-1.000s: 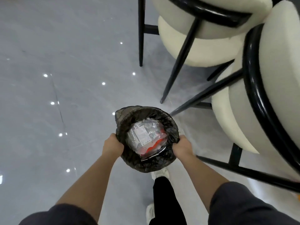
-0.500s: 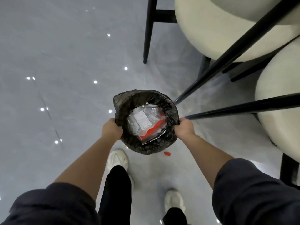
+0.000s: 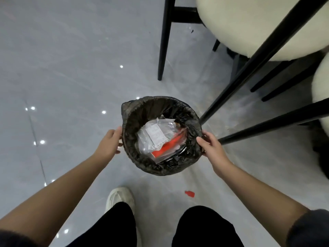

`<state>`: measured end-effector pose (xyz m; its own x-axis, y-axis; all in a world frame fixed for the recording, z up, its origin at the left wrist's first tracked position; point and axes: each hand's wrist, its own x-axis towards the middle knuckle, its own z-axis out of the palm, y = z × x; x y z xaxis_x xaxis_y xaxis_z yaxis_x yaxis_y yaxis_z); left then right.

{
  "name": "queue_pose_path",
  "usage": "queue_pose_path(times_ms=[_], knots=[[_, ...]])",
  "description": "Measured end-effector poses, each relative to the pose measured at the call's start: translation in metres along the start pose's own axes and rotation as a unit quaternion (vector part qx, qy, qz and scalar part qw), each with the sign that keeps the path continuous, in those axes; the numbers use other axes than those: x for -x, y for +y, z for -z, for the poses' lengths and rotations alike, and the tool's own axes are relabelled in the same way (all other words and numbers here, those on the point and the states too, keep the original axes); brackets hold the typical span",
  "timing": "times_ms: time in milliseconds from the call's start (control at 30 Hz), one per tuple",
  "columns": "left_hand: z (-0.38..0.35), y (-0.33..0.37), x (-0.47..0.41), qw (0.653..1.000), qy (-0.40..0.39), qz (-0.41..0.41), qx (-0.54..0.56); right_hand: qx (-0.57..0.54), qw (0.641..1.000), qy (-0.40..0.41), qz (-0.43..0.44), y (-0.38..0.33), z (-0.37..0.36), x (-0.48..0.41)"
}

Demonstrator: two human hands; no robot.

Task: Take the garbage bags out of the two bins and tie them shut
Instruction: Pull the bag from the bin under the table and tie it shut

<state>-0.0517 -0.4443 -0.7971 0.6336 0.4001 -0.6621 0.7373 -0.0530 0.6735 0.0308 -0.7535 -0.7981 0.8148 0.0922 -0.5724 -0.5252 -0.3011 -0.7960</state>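
A small round bin stands on the grey floor, its wall hidden under a black garbage bag (image 3: pixel 161 169) folded over the rim. Inside the bag lie clear plastic wrappers (image 3: pixel 153 136) and a red packet (image 3: pixel 167 148). My left hand (image 3: pixel 110 142) is at the bag's left side, fingers apart, with the thumb touching the rim. On the opposite side, my right hand (image 3: pixel 211 146) has its fingers spread and its thumb on the plastic. Neither hand has a closed grip. Only one bin is in view.
Black chair legs (image 3: pixel 162 41) and cream seat cushions (image 3: pixel 249 24) crowd the right and back, with two slanted legs (image 3: pixel 249 68) right beside the bin. A red scrap (image 3: pixel 189 193) lies on the floor near my white shoe (image 3: pixel 121 196).
Both hands were clenched on the bin's sides; their fingers have now loosened and spread. The bin sits lower and nearer the slanted chair legs.
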Motion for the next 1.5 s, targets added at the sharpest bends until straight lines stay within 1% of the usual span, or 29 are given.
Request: queue_pose_path(times_ms=[67, 100, 167, 267, 300, 400, 533, 600, 700, 833, 900, 933, 1033, 1067, 1133, 1200, 1267, 1333, 1433, 1500], knots=[[0.000, -0.003, -0.009, 0.994, -0.014, 0.052, 0.090, -0.062, 0.996, -0.023, -0.056, 0.005, -0.001, -0.003], [-0.002, -0.001, -0.011, 0.991, -0.029, 0.059, 0.120, -0.087, 0.993, -0.038, -0.075, 0.006, -0.002, -0.004], [-0.008, 0.004, -0.013, 0.990, -0.052, 0.046, 0.124, -0.106, 0.989, -0.056, -0.088, 0.010, -0.002, -0.009], [-0.018, 0.007, -0.015, 0.992, -0.045, 0.034, 0.113, -0.084, 0.992, -0.043, -0.086, 0.012, -0.002, -0.014], [-0.019, 0.006, -0.015, 0.993, -0.039, 0.035, 0.105, -0.082, 0.991, -0.042, -0.094, 0.010, -0.002, -0.013], [-0.013, 0.002, -0.014, 0.996, 0.013, 0.043, 0.083, -0.074, 0.989, -0.029, -0.124, 0.008, -0.003, -0.009], [-0.006, -0.001, -0.005, 0.993, 0.054, 0.040, 0.101, -0.027, 0.990, 0.005, -0.137, 0.005, -0.006, -0.001], [-0.006, 0.001, 0.002, 0.990, 0.070, 0.034, 0.120, -0.038, 0.988, 0.019, -0.148, 0.003, -0.005, 0.003], [-0.005, 0.010, 0.014, 0.985, 0.079, 0.033, 0.151, -0.107, 0.985, 0.034, -0.133, -0.001, -0.003, 0.007], [-0.005, 0.031, 0.031, 0.974, 0.037, 0.045, 0.217, -0.194, 0.978, 0.045, -0.065, -0.020, -0.006, 0.011], [-0.005, 0.039, 0.035, 0.966, 0.029, 0.067, 0.247, -0.201, 0.977, 0.041, -0.051, -0.029, -0.008, 0.014], [-0.005, 0.040, 0.036, 0.965, 0.030, 0.071, 0.251, -0.185, 0.981, 0.038, -0.049, -0.031, -0.009, 0.014], [-0.006, 0.033, 0.040, 0.974, 0.019, 0.076, 0.215, -0.127, 0.988, 0.028, -0.085, -0.029, -0.011, 0.022], [-0.006, 0.030, 0.042, 0.980, 0.004, 0.085, 0.179, -0.118, 0.988, 0.018, -0.103, -0.026, -0.010, 0.025], [-0.005, 0.023, 0.047, 0.993, -0.024, 0.095, 0.064, -0.086, 0.988, -0.005, -0.130, -0.021, -0.008, 0.029], [-0.004, 0.019, 0.051, 0.995, -0.031, 0.088, -0.040, -0.039, 0.989, -0.033, -0.137, -0.017, -0.004, 0.032], [-0.003, 0.020, 0.054, 0.994, -0.022, 0.072, -0.083, -0.015, 0.990, -0.051, -0.131, -0.016, -0.002, 0.034], [-0.002, 0.020, 0.055, 0.996, -0.015, 0.061, -0.063, -0.005, 0.991, -0.066, -0.119, -0.016, -0.002, 0.035], [-0.002, 0.021, 0.058, 0.995, -0.030, 0.067, 0.066, -0.022, 0.992, -0.065, -0.104, -0.018, -0.006, 0.038], [-0.001, 0.023, 0.059, 0.990, -0.038, 0.080, 0.113, -0.071, 0.992, -0.044, -0.094, -0.021, -0.007, 0.037]])
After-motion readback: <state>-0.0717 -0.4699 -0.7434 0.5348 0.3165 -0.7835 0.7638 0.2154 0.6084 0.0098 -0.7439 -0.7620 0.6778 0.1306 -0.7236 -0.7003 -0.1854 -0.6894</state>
